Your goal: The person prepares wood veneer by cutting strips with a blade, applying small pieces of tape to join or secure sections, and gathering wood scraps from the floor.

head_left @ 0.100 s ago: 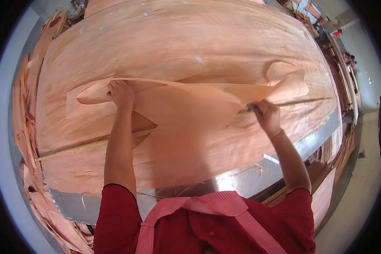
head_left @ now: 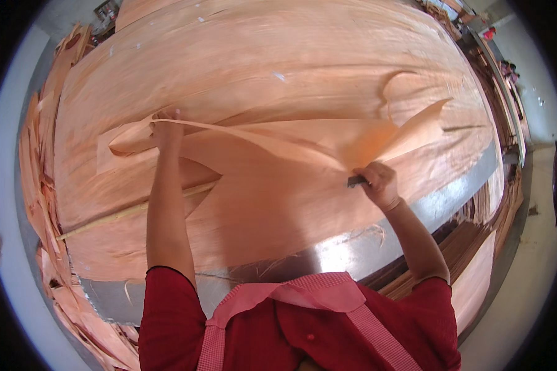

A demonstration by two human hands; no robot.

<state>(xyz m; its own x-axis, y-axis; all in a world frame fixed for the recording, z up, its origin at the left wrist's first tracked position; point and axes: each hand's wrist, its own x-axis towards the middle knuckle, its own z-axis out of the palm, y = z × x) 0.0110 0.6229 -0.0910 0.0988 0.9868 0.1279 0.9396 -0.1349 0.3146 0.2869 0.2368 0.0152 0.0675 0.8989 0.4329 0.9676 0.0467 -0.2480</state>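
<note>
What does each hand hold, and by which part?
Left hand: the sheet, by its lifted edge. Right hand: a dark tool, gripped part hidden; whether it pinches the sheet is unclear.

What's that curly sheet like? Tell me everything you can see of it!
The curly sheet is thin, bendy and peachy-tan, and looks like wood veneer. It glows orange toward its right side. Its left end curls in a rounded loop, and a right corner sticks up to a point. It's partly raised above similar material spread below. The left hand's grip holds its raised edge; its folds narrow toward the right hand's grip, around a small dark tool. Its near border is hard to tell.
</note>
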